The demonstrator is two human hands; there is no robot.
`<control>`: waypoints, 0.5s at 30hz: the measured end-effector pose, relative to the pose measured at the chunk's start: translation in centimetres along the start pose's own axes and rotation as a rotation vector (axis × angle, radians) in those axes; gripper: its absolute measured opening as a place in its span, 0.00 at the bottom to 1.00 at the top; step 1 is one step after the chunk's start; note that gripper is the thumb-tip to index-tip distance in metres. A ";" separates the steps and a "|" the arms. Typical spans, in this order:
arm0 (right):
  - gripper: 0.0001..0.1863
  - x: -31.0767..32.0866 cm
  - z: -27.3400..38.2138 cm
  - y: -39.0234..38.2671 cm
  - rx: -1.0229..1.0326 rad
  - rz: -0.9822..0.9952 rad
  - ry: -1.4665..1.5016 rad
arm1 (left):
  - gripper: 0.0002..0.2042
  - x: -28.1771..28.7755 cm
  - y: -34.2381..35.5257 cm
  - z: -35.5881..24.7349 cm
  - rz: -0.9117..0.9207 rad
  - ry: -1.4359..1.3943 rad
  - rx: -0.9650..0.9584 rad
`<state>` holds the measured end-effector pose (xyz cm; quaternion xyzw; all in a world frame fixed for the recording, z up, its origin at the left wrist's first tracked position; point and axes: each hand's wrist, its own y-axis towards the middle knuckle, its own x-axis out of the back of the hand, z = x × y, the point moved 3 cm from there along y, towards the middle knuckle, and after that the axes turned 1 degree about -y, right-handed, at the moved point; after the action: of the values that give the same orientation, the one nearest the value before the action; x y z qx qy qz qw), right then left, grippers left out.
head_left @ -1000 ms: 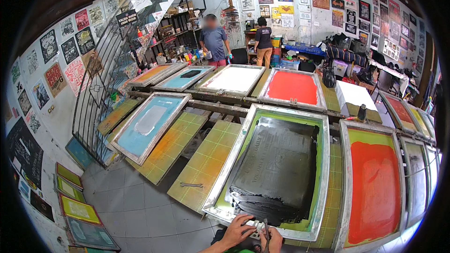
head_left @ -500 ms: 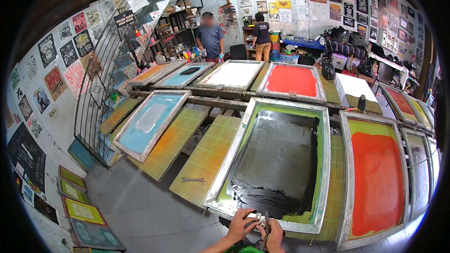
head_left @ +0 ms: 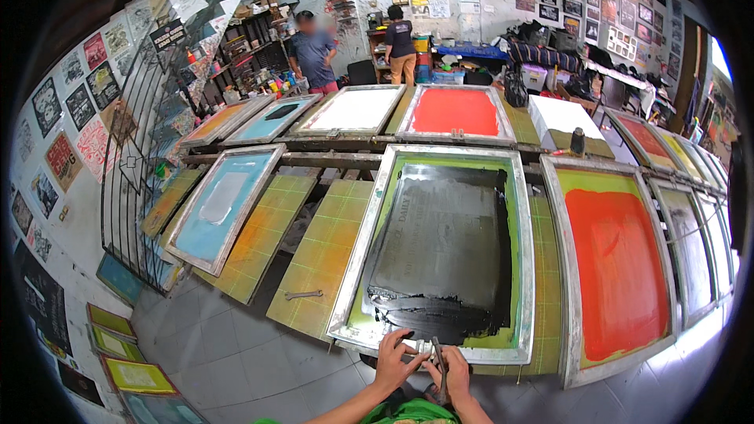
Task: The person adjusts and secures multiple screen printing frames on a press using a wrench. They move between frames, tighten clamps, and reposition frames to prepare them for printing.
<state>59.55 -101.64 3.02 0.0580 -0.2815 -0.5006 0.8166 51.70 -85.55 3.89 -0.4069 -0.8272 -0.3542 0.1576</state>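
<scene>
A bit of green cloth (head_left: 408, 411) shows at the bottom, where both arms are cut off too. The left hand (head_left: 395, 363) has bent fingers, with the tips close to a small white bit (head_left: 425, 347). I can't tell if it pinches that bit or only touches it. The right hand (head_left: 455, 373) is closed around a dark bar (head_left: 440, 365) that points up and away. The hand hides some of the bar, so its full shape is hard to see. The white bit sits between the two hands, by the near edge of a big frame (head_left: 356, 267). Fingers cover part of it, so I can't tell just what it is.

Inside the frame is black paint (head_left: 424, 323), thick and shiny at the near end. Farther up there are faint letters, too dim to read. Left of the frame, a wrench (head_left: 304, 294) lies on a board (head_left: 326, 228), and the frame hides part of the board. To the right is a red screen (head_left: 616, 267), and well to the left is a blue screen (head_left: 208, 220).

Past these, a dark bottle (head_left: 578, 141) stands in front of a white box (head_left: 561, 114). Two people are at the back. One wears a blue shirt (head_left: 312, 55), with the lower legs hidden. The shelves (head_left: 255, 43) behind are too crowded to make out.
</scene>
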 end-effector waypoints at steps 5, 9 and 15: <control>0.12 -0.5 -0.6 -0.9 -0.256 -0.020 0.018 | 0.19 -1.3 -0.8 0.4 0.016 0.142 -0.008; 0.08 0.0 -1.5 -0.7 -0.349 0.056 0.008 | 0.18 -0.8 -0.7 0.8 0.132 0.005 -0.008; 0.14 -0.3 -0.7 0.2 -0.204 -0.060 0.038 | 0.09 0.4 -0.8 1.0 0.168 -0.006 -0.013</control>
<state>59.91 -101.40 2.41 -0.0075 -0.2120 -0.5495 0.8081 50.79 -84.97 3.08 -0.4771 -0.7881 -0.3439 0.1817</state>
